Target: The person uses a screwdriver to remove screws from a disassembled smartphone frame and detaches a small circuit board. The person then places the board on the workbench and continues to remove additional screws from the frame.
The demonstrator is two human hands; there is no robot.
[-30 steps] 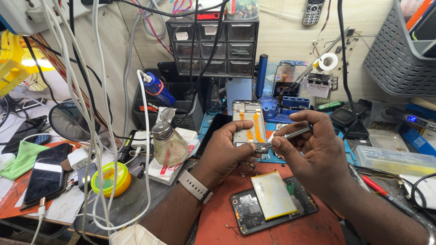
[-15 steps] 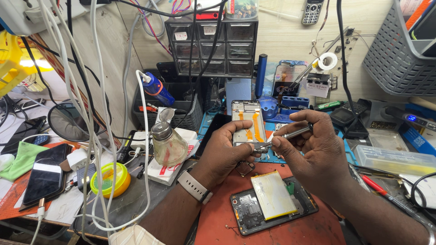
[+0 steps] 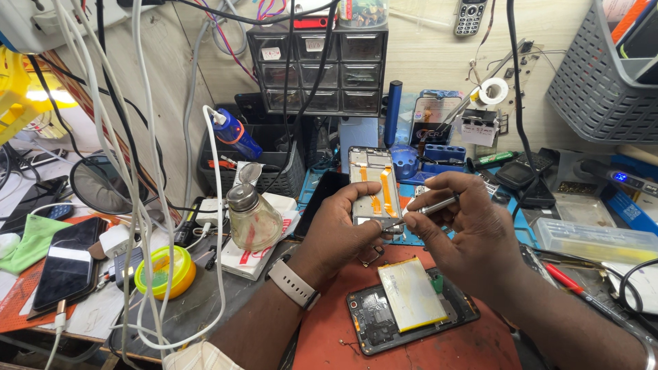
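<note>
You've got the phone frame up off the bench, upright in your left hand, fingers wrapped around its lower half, orange flex cables facing you. Your right hand is pinched narrow on a metal tool, its tip touching the frame's bottom edge. Right below your hands, on the red mat at the bench's front edge, lies an opened phone with a battery resting across it. Left of your wrist sit a glass bottle and a yellow tub. Black drawers stand at the back wall, and a grey basket hangs in the top right corner.
</note>
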